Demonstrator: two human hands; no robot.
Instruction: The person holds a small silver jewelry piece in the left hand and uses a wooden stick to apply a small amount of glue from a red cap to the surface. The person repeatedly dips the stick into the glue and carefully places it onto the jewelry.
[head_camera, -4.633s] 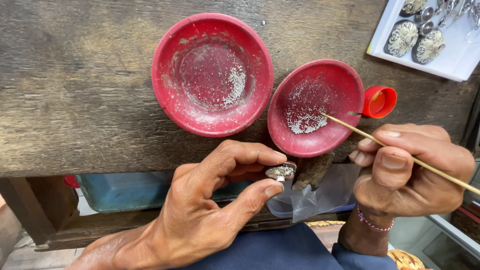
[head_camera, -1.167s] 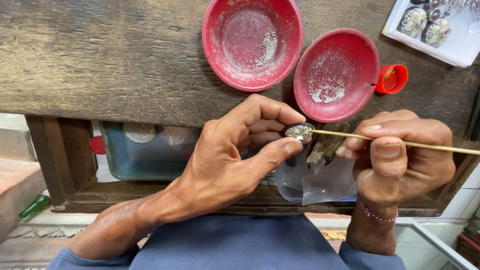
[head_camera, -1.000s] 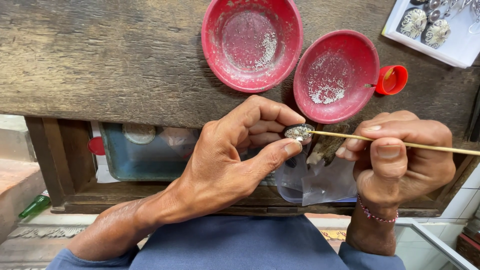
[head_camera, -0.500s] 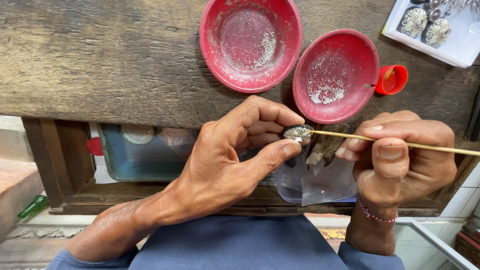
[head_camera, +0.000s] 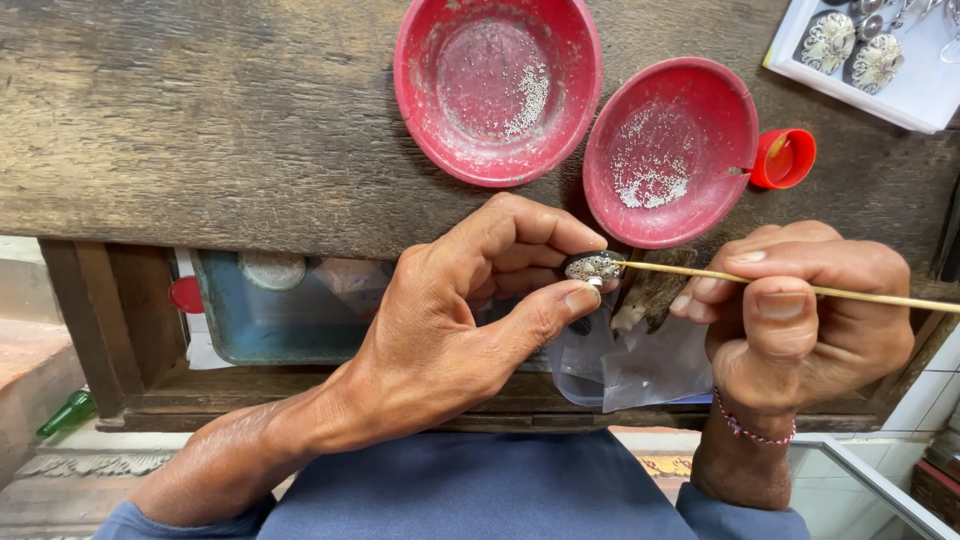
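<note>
My left hand (head_camera: 455, 320) pinches a small oval silver ornament (head_camera: 594, 267) between thumb and forefinger, just below the workbench edge. My right hand (head_camera: 800, 320) grips a thin wooden stick (head_camera: 800, 289) whose tip touches the ornament's right side. Two red bowls lie on the bench above: a larger one (head_camera: 497, 85) and a smaller one (head_camera: 670, 150), both holding tiny silver granules. A wooden peg (head_camera: 650, 295) juts from the bench between my hands.
A small red cap (head_camera: 783, 158) sits right of the smaller bowl. A white tray (head_camera: 880, 60) with oval silver pieces lies at the top right. A clear plastic bag (head_camera: 630, 365) hangs under the peg. A blue box (head_camera: 270, 310) sits in the shelf below the worn wooden workbench (head_camera: 200, 130).
Earlier the stick tip was in the smaller bowl; it has since come to the ornament. Over the last second both hands hold nearly still.
</note>
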